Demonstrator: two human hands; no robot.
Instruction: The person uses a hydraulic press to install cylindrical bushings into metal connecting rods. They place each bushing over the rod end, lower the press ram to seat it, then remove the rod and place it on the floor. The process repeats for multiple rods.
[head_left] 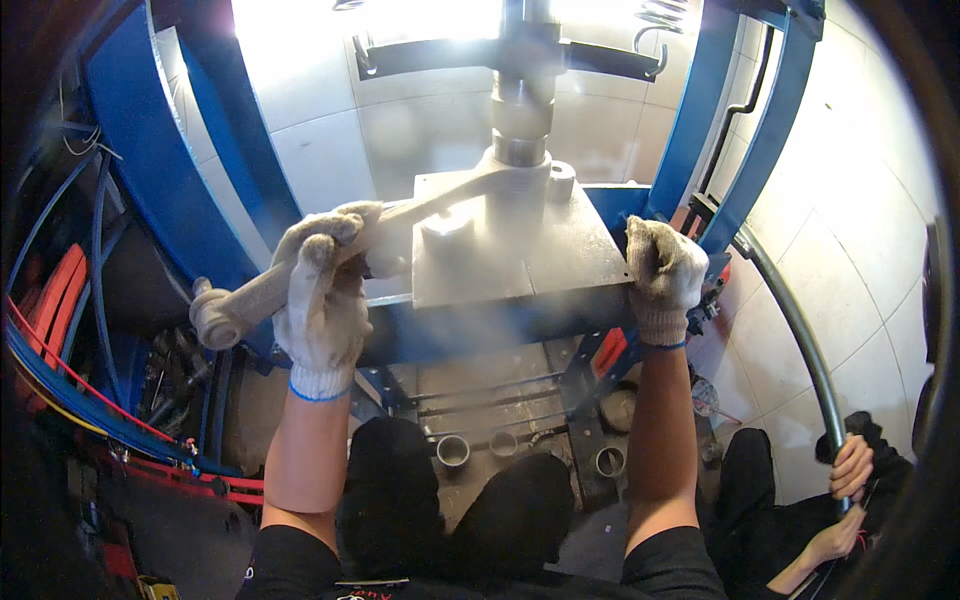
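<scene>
My left hand, in a whitish knit work glove, is wrapped around the shaft of a long grey metal suspension arm. A bushing eye ends the arm at the near left. Its far end lies over the flat metal plate, right beneath the round steel ram of a blue press. The ram appears to meet that end, though haze blurs the contact. My right hand, gloved alike, is closed with curled fingers against the plate's right edge; what lies inside them is hidden.
Blue press uprights rise on both sides. At the lower right, another person's hands grip a long dark lever bar. Metal sleeves sit below the press. Blue and red hoses hang at left.
</scene>
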